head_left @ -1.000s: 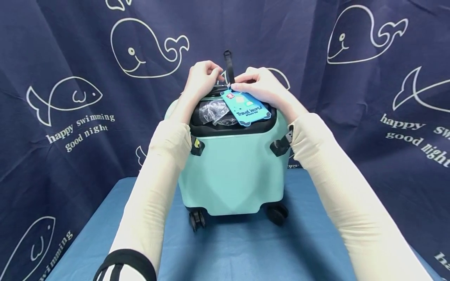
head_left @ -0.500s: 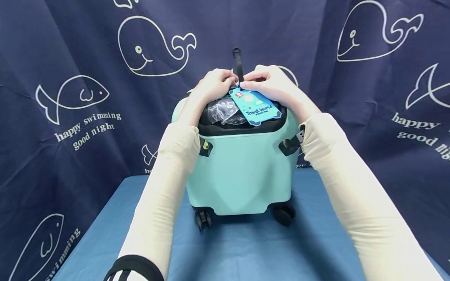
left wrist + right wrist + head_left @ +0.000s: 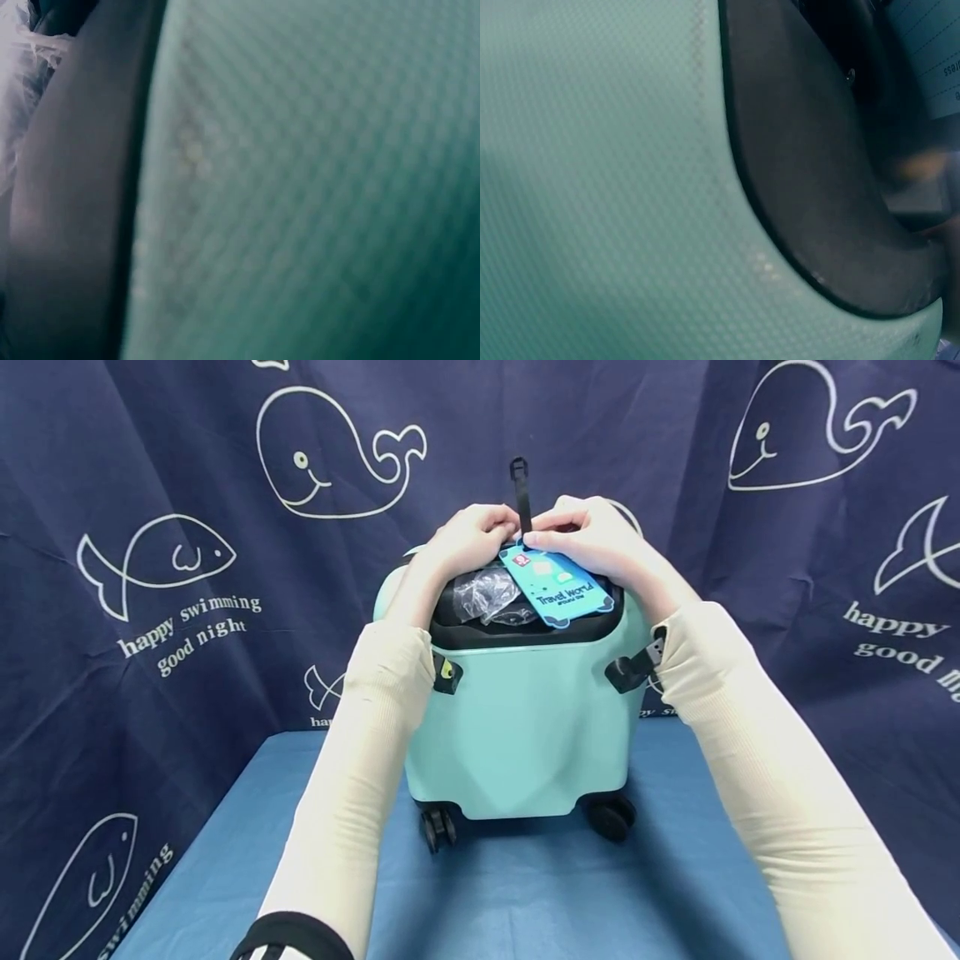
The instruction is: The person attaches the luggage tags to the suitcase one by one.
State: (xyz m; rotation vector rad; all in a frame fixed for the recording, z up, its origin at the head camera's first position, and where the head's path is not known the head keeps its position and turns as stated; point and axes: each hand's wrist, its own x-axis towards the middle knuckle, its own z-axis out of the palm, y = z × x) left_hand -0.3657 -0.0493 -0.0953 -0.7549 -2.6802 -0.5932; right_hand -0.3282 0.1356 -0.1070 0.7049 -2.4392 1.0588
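Note:
A mint-green suitcase point(image 3: 525, 727) stands upright on its wheels in the head view. At its top, a blue luggage tag point(image 3: 558, 585) lettered "Travel World" slants over the black recessed panel. From the tag's upper end a black strap point(image 3: 522, 497) sticks up, a buckle at its tip. My right hand point(image 3: 596, 537) pinches the strap's base beside the tag with thumb and fingers. From the other side my left hand point(image 3: 476, 537) pinches at the same strap, its fingertips partly hidden behind it. Both wrist views show mainly the suitcase shell point(image 3: 300, 180), not the fingers.
Crumpled clear plastic point(image 3: 487, 593) lies on the black panel, left of the tag. Black wheels point(image 3: 611, 818) rest on the blue-covered table point(image 3: 495, 893). A navy curtain point(image 3: 187, 443) with whale drawings hangs behind and at both sides.
My left hand has moved right to the strap, closing the gap to my right hand. My right hand keeps its pinch by the tag. The whole head view has shifted slightly.

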